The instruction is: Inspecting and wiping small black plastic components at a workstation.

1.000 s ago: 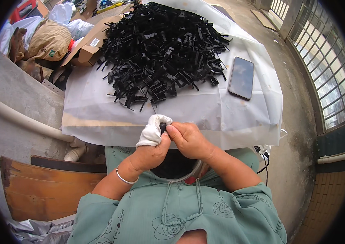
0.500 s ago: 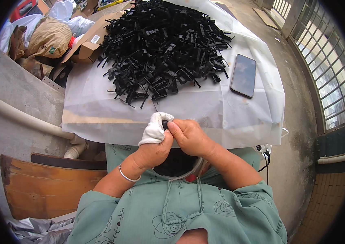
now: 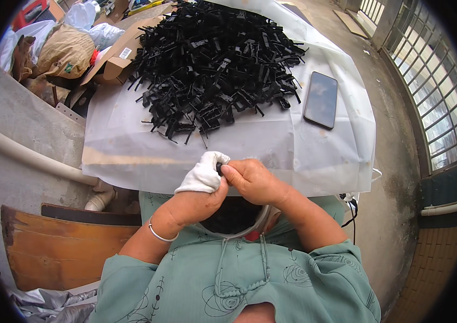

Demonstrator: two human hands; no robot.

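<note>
The fingers of the left hand (image 3: pixel 202 176) were curled in tight, holding a small black piece (image 3: pixel 219 168). A white glove (image 3: pixel 199 180) covered most of that hand. The right hand (image 3: pixel 255 180) was bare, and its thumb and finger pinched the same piece. It was up in the air, just past the near edge of the white sheet (image 3: pixel 131 140). Under the hands, by the lap, was a round tub (image 3: pixel 264 218) with dark stuff inside. A silver bangle (image 3: pixel 159 233) was on the left wrist. Farther out, a big pile of black parts (image 3: pixel 218 70) lay on the sheet, with a phone (image 3: pixel 320 100) to its right and a cardboard box (image 3: pixel 116 69) to its left.
</note>
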